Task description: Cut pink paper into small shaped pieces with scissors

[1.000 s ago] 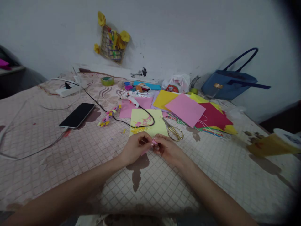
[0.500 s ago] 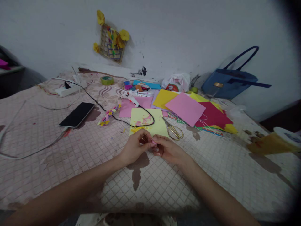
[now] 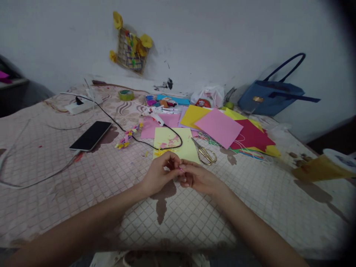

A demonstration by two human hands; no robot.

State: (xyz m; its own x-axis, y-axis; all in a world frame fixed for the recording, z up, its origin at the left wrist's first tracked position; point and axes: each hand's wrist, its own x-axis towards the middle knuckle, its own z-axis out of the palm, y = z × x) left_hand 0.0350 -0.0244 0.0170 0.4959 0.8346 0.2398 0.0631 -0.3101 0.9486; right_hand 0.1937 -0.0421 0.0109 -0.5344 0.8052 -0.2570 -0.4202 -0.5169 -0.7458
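Both hands meet just in front of a pale yellow sheet [image 3: 187, 142] that carries pink and yellow paper scraps. My left hand [image 3: 162, 171] pinches a small pink paper piece [image 3: 182, 168] between thumb and fingers. From the other side, my right hand [image 3: 199, 177] grips the same piece, its fingertips touching those of my left hand. Most of the piece is hidden by the fingers. Gold-handled scissors [image 3: 206, 155] lie right of the sheet. A white glue gun [image 3: 155, 115] rests behind it, its black cord looping over the sheet.
A phone [image 3: 91, 136] with a cable and a power strip [image 3: 80, 106] lie at the left. Coloured sheets [image 3: 219, 128] and loose strings are at the right, before a blue bag [image 3: 271, 98]. A yellow cup [image 3: 319, 167] lies far right.
The fingers of my right hand have shifted slightly around the pink piece, and less of it shows. Both hands remain in nearly the same place.
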